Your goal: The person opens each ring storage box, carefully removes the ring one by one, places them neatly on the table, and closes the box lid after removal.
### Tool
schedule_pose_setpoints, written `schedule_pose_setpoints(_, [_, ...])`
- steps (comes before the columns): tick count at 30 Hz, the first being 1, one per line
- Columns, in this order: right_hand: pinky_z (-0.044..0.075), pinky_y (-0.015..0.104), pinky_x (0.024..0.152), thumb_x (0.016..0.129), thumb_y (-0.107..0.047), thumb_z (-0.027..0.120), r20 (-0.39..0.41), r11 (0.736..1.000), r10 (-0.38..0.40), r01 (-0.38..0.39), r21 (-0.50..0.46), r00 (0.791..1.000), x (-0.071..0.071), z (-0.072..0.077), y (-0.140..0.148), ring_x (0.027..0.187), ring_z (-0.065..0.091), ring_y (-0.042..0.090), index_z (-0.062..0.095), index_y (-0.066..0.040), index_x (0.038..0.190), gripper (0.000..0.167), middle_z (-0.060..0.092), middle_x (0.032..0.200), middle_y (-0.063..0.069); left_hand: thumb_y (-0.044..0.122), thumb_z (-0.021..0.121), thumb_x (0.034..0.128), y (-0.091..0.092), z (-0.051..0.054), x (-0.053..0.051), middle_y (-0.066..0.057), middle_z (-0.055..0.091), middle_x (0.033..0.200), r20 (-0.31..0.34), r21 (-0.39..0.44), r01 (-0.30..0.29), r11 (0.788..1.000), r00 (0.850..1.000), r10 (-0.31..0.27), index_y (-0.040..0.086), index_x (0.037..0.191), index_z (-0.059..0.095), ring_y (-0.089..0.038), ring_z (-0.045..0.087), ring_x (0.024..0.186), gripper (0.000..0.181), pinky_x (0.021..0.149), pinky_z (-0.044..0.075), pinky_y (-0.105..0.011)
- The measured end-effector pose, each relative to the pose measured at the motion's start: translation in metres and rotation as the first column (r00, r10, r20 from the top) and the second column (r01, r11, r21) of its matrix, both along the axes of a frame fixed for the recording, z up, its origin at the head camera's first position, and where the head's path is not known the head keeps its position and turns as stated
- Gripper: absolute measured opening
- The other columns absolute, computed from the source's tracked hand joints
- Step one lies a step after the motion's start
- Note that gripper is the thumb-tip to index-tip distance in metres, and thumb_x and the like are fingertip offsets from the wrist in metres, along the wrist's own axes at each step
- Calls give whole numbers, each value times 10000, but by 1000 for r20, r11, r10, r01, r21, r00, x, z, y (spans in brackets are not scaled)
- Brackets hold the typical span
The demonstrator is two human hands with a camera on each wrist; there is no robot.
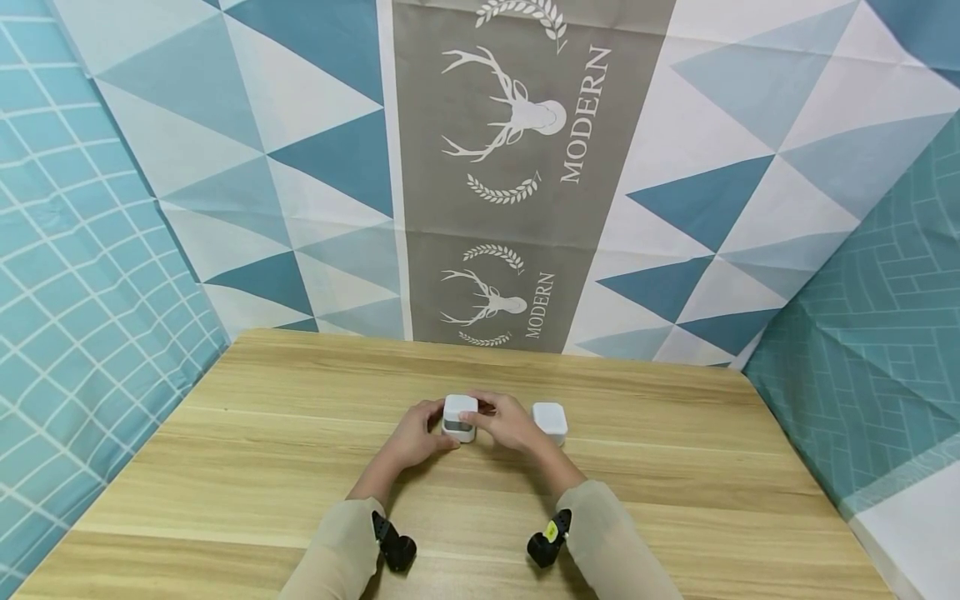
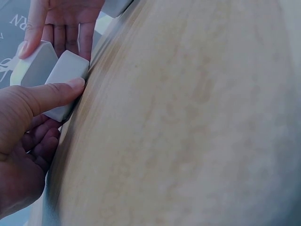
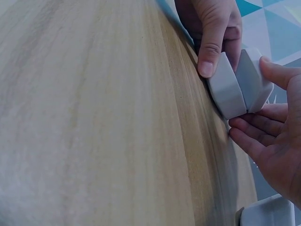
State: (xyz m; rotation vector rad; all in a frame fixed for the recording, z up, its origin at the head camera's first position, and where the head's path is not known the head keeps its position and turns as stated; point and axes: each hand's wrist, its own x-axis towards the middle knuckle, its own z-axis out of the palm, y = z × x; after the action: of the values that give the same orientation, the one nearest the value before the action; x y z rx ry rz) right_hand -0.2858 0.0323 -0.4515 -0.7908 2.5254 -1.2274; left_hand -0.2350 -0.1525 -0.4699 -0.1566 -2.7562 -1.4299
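Between the two hands is a small white box-like thing with rounded corners, in two pieces. Its lower piece (image 3: 226, 89) rests on the wooden table. The upper piece (image 1: 461, 406) sits tilted above it, touching along one edge, with a wedge-shaped gap elsewhere. My left hand (image 1: 415, 433) pinches the lower piece from the left, thumb on its near side. With thumb and fingers, my right hand (image 1: 510, 421) grips the upper piece from the right. What lies inside the gap cannot be made out. A second white box (image 1: 550, 420) stands just right of the right hand.
The wooden table (image 1: 300, 467) runs back to a patterned cloth wall (image 1: 495, 192). Cloth hangings flank it at left (image 1: 90, 250) and right (image 1: 885, 292). Each wrist carries a small black camera, the left one (image 1: 395, 542) and the right one (image 1: 550, 539).
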Motion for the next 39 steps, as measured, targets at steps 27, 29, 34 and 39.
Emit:
schedule_pose_setpoints(27, [488, 410, 936, 884, -428, 599, 15, 999, -28, 28, -34, 1000, 0, -5, 0, 1071, 604, 253, 516, -34, 1320, 593, 640, 1177, 123, 139, 795, 724, -1, -2, 0, -170, 576, 1232, -2, 10, 2, 1000, 1000, -2, -35, 1303, 507, -325, 494, 1216, 670, 1063, 370, -476])
schedule_pose_setpoints(29, [485, 415, 940, 883, -427, 601, 19, 999, -32, 32, -33, 999, 0, -5, -1, 1075, 602, 253, 517, -39, 1320, 591, 638, 1179, 124, 137, 796, 722, 0, -2, 0, -173, 576, 1231, -7, 7, 2, 1000, 1000, -2, -38, 1299, 509, -328, 496, 1213, 667, 1058, 374, -479])
schedule_pose_setpoints(34, [476, 420, 953, 879, -444, 600, 34, 999, -39, 40, -26, 999, 0, -3, -1, 1091, 596, 246, 520, -54, 1322, 596, 633, 1193, 120, 130, 796, 719, -1, -2, 0, -176, 579, 1225, -8, 14, 1, 1000, 1000, -1, -43, 1295, 512, -326, 500, 1208, 665, 1058, 376, -476])
schedule_pose_setpoints(39, [479, 413, 945, 878, -449, 598, 29, 999, -40, 41, -25, 999, 0, -2, 0, 1078, 600, 233, 528, -54, 1314, 593, 639, 1182, 117, 130, 796, 720, 0, -2, 0, -170, 581, 1220, -5, 13, 0, 1000, 1000, 0, -42, 1299, 508, -321, 502, 1204, 669, 1060, 373, -473])
